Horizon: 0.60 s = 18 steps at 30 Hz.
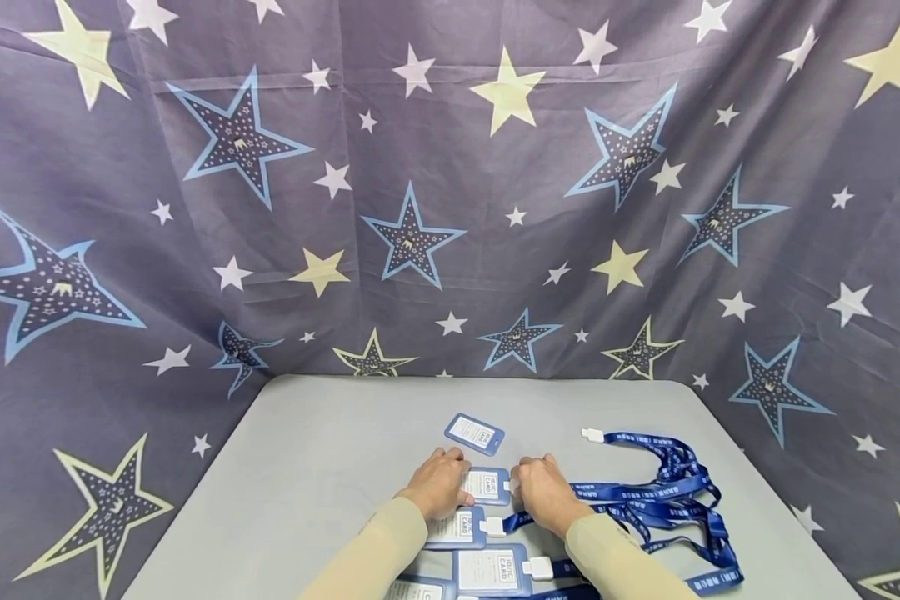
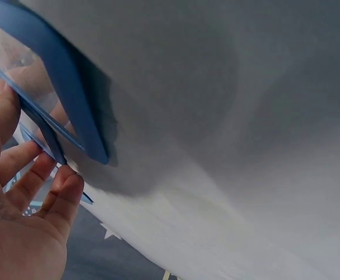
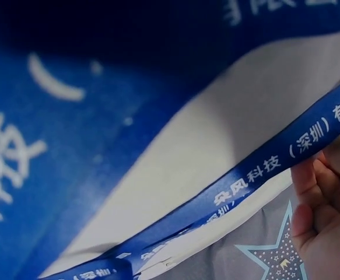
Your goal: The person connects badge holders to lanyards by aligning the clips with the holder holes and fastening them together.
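Observation:
My left hand (image 1: 437, 483) grips the left end of a blue-framed ID card holder (image 1: 487, 486), thumb on the near side and fingers on the far side. In the left wrist view, that hand (image 2: 27, 198) is beside the edges of several clear-windowed holders. At the holder's right end, my right hand (image 1: 546, 493) pinches the end of a blue lanyard; its white clip is mostly hidden by the fingers. The right wrist view shows the printed lanyard strap (image 3: 257, 169) running to this hand (image 3: 330, 216). Whether clip and holder are joined cannot be made out.
One loose card holder (image 1: 474, 433) lies beyond the hands. Nearer, a holder (image 1: 491, 571) with a white clip (image 1: 538, 568) lies among others in a column. Looped blue lanyards (image 1: 675, 492) spread to the right, one ending in a free white clip (image 1: 592, 435). A starry curtain (image 1: 450, 208) hangs behind the table.

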### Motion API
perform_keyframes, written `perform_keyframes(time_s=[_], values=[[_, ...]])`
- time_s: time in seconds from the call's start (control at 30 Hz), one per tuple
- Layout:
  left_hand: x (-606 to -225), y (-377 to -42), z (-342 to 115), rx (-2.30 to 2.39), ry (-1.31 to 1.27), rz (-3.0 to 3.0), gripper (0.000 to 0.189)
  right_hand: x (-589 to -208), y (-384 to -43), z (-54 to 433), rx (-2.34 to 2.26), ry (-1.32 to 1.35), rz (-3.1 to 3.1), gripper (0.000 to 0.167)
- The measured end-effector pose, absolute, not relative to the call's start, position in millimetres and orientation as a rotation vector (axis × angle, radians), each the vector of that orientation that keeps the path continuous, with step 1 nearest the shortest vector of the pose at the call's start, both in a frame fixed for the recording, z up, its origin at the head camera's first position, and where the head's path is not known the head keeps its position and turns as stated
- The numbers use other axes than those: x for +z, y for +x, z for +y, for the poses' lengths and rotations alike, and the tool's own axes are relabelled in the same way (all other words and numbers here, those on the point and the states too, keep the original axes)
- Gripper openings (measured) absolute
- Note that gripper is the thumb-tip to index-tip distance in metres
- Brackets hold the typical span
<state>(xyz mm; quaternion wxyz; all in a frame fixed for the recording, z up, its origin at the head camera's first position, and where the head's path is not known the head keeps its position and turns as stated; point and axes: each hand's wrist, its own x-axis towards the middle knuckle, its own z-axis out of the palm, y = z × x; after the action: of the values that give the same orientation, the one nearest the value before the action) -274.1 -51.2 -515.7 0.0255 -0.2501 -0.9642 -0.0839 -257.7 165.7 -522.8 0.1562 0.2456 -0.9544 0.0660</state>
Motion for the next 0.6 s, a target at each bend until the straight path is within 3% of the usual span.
perform_keyframes(time_s=[0.6], values=[[-513.1,-276.4,-53.2,-0.303,-0.764,-3.033,0.064,-517.1,-253.8,170.5,0.173,0.706,-2.755,0.012]])
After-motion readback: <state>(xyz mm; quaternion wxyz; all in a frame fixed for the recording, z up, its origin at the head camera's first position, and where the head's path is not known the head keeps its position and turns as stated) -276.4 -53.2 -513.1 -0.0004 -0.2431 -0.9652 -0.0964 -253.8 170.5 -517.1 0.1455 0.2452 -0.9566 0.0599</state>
